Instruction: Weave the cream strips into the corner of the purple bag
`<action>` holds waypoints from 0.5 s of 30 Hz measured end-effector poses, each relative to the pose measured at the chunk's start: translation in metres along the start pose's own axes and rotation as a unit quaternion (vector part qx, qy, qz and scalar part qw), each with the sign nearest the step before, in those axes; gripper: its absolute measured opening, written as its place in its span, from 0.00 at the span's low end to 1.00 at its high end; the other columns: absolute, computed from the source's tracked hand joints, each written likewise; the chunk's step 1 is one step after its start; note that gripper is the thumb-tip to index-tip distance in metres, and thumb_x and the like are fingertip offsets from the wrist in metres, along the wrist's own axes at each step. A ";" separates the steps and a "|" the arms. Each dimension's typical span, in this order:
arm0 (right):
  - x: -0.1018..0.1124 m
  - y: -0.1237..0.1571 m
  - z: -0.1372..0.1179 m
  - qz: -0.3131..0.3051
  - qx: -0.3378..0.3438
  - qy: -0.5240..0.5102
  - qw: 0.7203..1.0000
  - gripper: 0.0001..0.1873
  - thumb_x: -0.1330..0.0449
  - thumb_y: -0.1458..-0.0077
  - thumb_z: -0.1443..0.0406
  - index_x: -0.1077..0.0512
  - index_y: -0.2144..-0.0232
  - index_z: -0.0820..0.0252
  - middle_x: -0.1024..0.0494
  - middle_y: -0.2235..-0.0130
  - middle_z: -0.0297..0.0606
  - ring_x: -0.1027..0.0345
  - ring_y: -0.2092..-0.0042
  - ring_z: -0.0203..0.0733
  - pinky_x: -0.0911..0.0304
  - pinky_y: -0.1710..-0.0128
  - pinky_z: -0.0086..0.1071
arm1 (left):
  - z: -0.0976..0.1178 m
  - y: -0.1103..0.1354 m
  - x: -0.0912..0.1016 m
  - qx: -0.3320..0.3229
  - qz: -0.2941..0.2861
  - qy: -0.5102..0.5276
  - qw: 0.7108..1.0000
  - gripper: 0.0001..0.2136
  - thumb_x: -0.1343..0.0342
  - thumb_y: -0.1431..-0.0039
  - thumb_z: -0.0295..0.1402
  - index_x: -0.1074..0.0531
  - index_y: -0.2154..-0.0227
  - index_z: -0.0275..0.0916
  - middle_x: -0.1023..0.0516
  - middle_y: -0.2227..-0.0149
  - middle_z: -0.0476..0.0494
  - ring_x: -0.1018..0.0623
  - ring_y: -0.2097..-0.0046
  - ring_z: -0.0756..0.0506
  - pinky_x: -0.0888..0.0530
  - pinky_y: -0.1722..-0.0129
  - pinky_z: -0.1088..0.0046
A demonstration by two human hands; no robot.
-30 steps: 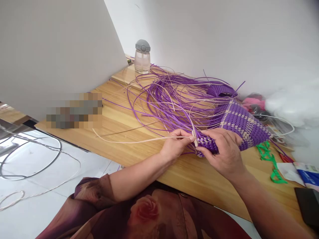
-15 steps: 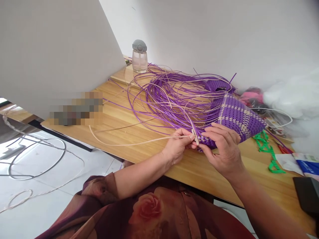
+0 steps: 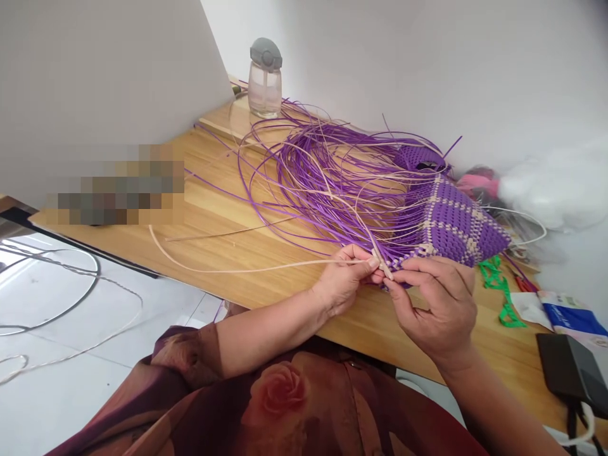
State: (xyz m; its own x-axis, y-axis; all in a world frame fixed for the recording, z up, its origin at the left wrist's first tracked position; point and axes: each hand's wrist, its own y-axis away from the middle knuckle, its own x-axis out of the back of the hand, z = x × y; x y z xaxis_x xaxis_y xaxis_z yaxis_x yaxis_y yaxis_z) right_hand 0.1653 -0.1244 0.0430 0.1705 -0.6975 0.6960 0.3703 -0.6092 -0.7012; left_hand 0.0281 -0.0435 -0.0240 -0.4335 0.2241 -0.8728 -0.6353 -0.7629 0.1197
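Both hands working a cream strand at the corner of a purple woven piece

The left hand (image 3: 344, 278) pinches the cream strand (image 3: 247, 269), which trails away to its left; the right hand (image 3: 439, 304) grips the near corner of the purple woven piece (image 3: 451, 225), fingertips meeting the left's. Loose purple strands (image 3: 323, 171) fan out beyond both hands, a clear bottle (image 3: 265, 79) far behind them

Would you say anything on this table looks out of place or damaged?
Nothing looks damaged. The loose purple strips sprawl in a tangle across the table from the woven piece, and both hands pinch its corner.
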 end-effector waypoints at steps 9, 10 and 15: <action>-0.001 0.024 -0.018 -0.070 -0.216 -0.255 0.940 0.07 0.38 0.34 0.71 0.29 0.59 0.54 0.21 0.60 0.35 0.24 0.59 0.40 0.29 0.57 0.35 | -0.005 -0.001 0.001 -0.002 0.013 0.005 1.000 0.26 0.18 0.62 0.43 0.30 0.73 0.36 0.20 0.76 0.49 0.23 0.73 0.52 0.26 0.66 0.74; 0.000 0.024 -0.017 -0.076 -0.225 -0.250 0.939 0.06 0.38 0.34 0.71 0.29 0.59 0.54 0.22 0.62 0.34 0.25 0.62 0.38 0.30 0.59 0.33 | -0.005 -0.001 0.002 -0.006 0.014 0.005 1.000 0.26 0.18 0.62 0.42 0.31 0.73 0.37 0.21 0.76 0.49 0.23 0.73 0.51 0.26 0.66 0.74; 0.013 0.022 -0.010 -0.112 -0.248 -0.247 0.930 0.05 0.38 0.33 0.68 0.30 0.64 0.56 0.31 0.71 0.29 0.38 0.72 0.32 0.39 0.70 0.29 | -0.006 -0.002 0.001 -0.014 0.016 0.009 1.000 0.27 0.18 0.64 0.45 0.31 0.75 0.37 0.21 0.76 0.50 0.24 0.74 0.52 0.27 0.67 0.74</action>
State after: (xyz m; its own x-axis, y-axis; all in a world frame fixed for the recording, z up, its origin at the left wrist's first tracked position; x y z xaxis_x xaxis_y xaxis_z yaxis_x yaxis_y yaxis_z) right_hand 0.1663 -0.1502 0.0349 0.5838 -0.3483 0.7334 0.0005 -0.9032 -0.4293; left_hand 0.0325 -0.0450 -0.0281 -0.4426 0.1885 -0.8767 -0.6028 -0.7863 0.1353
